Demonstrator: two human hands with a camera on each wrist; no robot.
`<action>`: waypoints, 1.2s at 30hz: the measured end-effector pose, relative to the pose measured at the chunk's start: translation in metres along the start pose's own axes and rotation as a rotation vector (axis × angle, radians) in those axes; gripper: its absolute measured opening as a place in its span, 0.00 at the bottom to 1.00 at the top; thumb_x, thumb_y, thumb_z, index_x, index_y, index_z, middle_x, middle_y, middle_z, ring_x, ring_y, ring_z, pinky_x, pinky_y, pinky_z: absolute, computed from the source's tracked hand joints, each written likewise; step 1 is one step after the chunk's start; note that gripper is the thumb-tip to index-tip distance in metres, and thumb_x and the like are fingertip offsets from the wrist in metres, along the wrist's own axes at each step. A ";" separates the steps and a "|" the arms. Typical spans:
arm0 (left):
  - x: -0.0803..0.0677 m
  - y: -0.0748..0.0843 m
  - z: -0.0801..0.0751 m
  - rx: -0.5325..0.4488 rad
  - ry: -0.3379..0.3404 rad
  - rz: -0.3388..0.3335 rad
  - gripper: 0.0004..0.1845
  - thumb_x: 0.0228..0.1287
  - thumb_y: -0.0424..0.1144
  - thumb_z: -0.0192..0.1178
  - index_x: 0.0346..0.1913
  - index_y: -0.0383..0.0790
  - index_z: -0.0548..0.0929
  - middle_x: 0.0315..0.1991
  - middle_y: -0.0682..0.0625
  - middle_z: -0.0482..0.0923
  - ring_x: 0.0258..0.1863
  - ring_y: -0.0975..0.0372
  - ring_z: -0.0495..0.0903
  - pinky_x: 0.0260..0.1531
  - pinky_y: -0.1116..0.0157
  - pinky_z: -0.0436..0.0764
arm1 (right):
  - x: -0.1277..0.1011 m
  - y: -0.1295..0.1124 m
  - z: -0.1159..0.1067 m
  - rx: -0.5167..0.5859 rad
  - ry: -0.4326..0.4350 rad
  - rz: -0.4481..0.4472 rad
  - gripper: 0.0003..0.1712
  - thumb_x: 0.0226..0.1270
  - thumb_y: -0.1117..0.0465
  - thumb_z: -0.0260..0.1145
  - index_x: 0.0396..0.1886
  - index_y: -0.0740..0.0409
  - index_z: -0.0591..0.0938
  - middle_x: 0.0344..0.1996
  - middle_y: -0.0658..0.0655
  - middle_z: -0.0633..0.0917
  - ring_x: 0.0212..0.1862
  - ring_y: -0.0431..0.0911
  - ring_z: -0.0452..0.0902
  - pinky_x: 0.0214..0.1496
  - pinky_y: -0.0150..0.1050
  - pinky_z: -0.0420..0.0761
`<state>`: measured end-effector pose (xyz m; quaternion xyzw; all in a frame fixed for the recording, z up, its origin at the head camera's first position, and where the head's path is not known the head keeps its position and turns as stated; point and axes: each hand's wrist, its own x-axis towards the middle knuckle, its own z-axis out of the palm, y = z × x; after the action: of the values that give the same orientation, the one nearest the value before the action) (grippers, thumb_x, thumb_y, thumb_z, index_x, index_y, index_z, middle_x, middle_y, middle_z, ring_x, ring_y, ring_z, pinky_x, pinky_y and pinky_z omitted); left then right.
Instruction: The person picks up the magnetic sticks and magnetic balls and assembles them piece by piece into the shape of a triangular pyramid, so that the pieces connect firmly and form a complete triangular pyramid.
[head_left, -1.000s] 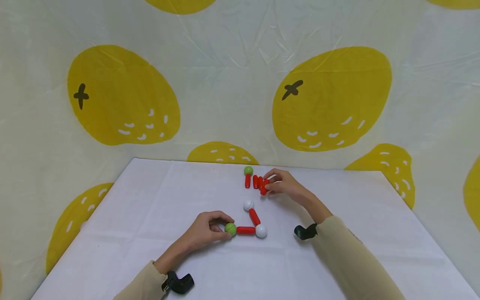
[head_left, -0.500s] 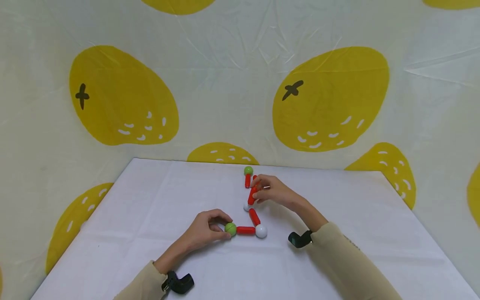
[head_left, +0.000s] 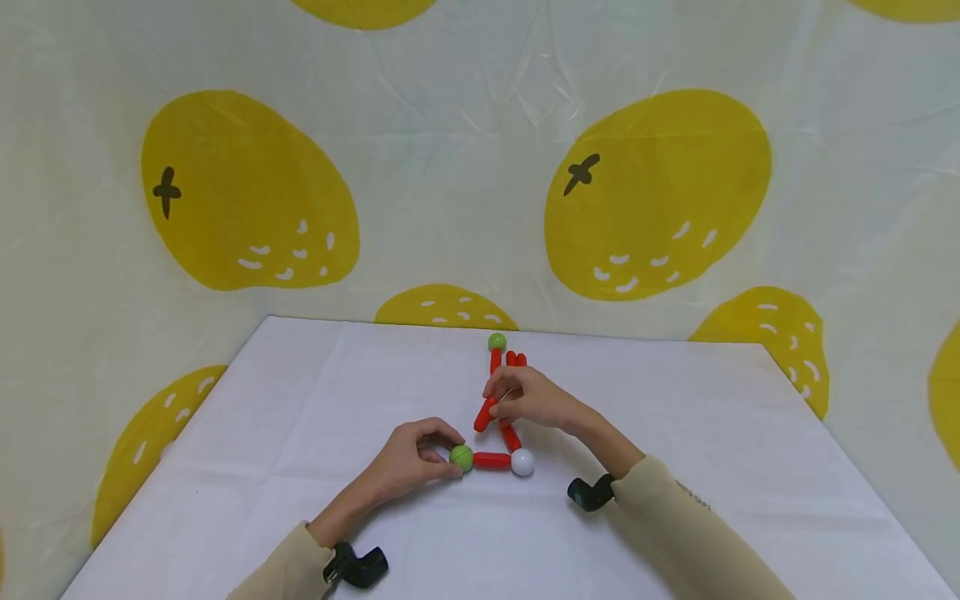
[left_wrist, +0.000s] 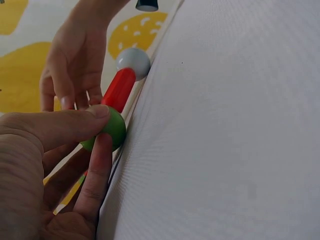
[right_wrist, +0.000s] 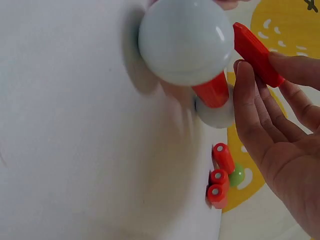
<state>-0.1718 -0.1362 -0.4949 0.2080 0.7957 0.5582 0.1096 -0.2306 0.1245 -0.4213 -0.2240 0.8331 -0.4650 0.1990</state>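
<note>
My left hand (head_left: 416,454) pinches a green ball (head_left: 461,457) between thumb and fingers, down on the white table. A red magnetic rod (head_left: 492,461) joins that ball to a white ball (head_left: 522,462), and a second red rod (head_left: 511,437) slants away from the white one. The farther white ball (right_wrist: 216,114) shows in the right wrist view; in the head view my right hand (head_left: 536,400) covers it. Between its thumb and fingertips, that hand holds a loose red rod (head_left: 483,417), tilted with its lower end toward the green ball. The held rod (right_wrist: 256,54) looks raised off the table.
At the back of the white table (head_left: 360,367), another green ball (head_left: 497,342) lies at the end of a red rod (head_left: 496,360). Two more red rods (head_left: 516,359) lie side by side to its right. A patterned cloth (head_left: 450,167) hangs behind the table.
My right hand has picked the red rod from the row at the back and carried it left and nearer, past the far white ball. My left hand stays on the green ball.
</note>
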 end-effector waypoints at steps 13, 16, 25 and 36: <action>0.001 -0.002 -0.001 0.014 0.008 0.011 0.18 0.56 0.39 0.78 0.50 0.46 0.87 0.49 0.49 0.86 0.46 0.59 0.84 0.43 0.73 0.85 | 0.000 -0.006 0.013 -0.091 -0.041 -0.016 0.13 0.68 0.65 0.70 0.50 0.64 0.82 0.40 0.57 0.89 0.38 0.46 0.86 0.45 0.39 0.88; 0.002 -0.002 -0.001 0.011 0.003 0.016 0.19 0.56 0.39 0.78 0.50 0.46 0.87 0.48 0.49 0.86 0.46 0.59 0.84 0.42 0.73 0.85 | 0.001 -0.004 0.013 -0.077 -0.055 -0.013 0.13 0.68 0.65 0.70 0.50 0.64 0.82 0.40 0.58 0.89 0.37 0.47 0.87 0.45 0.40 0.89; 0.002 -0.003 -0.002 0.011 -0.001 0.023 0.18 0.57 0.39 0.78 0.49 0.46 0.87 0.48 0.49 0.86 0.47 0.59 0.83 0.43 0.73 0.85 | 0.002 -0.008 0.014 -0.106 -0.067 -0.007 0.11 0.69 0.65 0.69 0.49 0.63 0.82 0.38 0.57 0.89 0.36 0.47 0.88 0.44 0.40 0.89; 0.002 -0.002 -0.001 0.005 0.001 0.005 0.17 0.58 0.39 0.77 0.50 0.46 0.86 0.49 0.49 0.85 0.48 0.58 0.83 0.44 0.73 0.85 | -0.005 -0.011 -0.002 -0.216 0.042 -0.033 0.12 0.68 0.63 0.70 0.49 0.63 0.85 0.39 0.54 0.88 0.38 0.43 0.83 0.41 0.35 0.85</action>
<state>-0.1742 -0.1367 -0.4962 0.2097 0.7965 0.5568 0.1073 -0.2260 0.1235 -0.4103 -0.2480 0.8786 -0.3802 0.1487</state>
